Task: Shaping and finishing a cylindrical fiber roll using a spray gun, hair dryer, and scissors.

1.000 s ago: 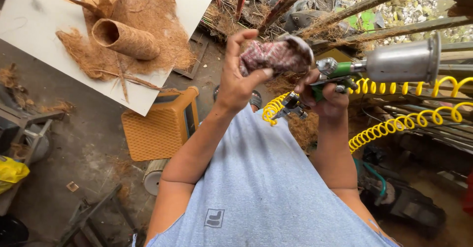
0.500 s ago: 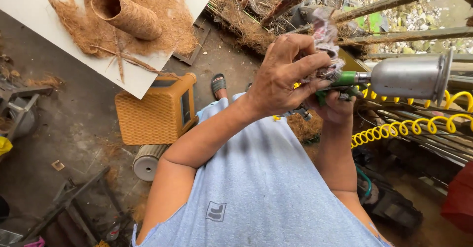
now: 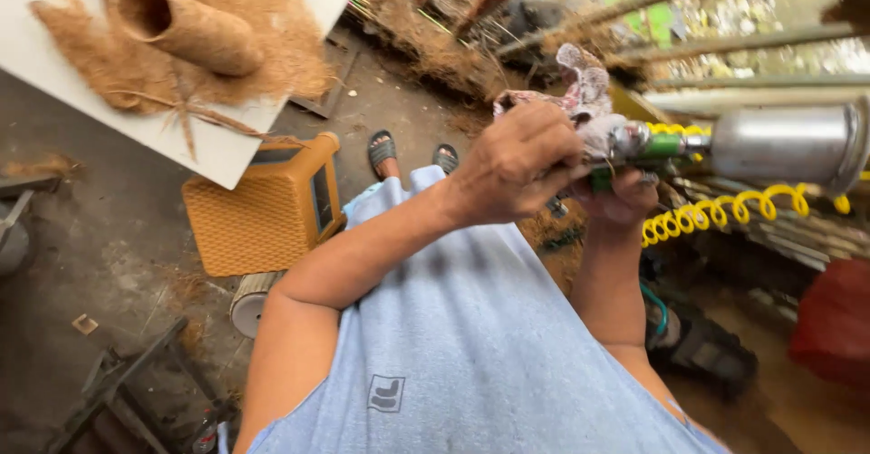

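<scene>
left hand [image 3: 517, 169] now shifted lower over the spray gun [image 3: 662, 146], fingers clenched on a stained, crumpled rag [image 3: 584, 91] pressed to it, right hand [image 3: 616, 200] gripping the green handle from below, smooth metal cup [image 3: 788, 146], coiled yellow hose [image 3: 716, 214], fibrous brown tube [image 3: 186, 28] on white desk [image 3: 217, 155]

My left hand [image 3: 521, 169] presses a mottled pink-and-white rag [image 3: 580, 91] against the spray gun [image 3: 689, 146], green at the body, dull silver at the cup. A bright yellow coiled hose [image 3: 725, 211] loops beneath. My shirt [image 3: 471, 345] is pale blue with a small grey square patch. Below sits an orange woven-pattern stool [image 3: 258, 214]; the white board [image 3: 217, 150] carries tan-brown coir fibre [image 3: 190, 37].
</scene>
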